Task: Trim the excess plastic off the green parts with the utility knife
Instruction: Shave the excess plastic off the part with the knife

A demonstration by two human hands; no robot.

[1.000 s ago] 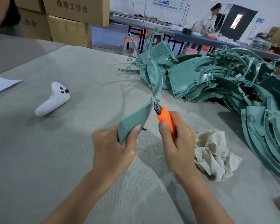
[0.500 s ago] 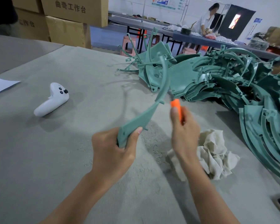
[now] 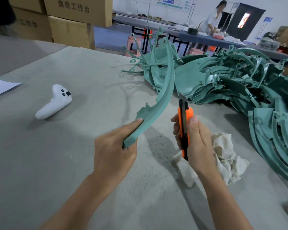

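Note:
My left hand grips the near end of a long curved green part, which arcs up and away over the grey table. My right hand holds an orange utility knife upright, its blade out and pointing up. The blade tip sits just right of the part and does not touch it. A big pile of green parts covers the table's right and far side.
A white game controller lies on the left of the table and a sheet of paper at the left edge. A crumpled cloth sits under my right hand. Cardboard boxes stand behind; a person works at a far table.
My left hand has turned the green part, so its arc now stands more upright. My right hand drew the knife off the part, raised it, then brought it back beside the part.

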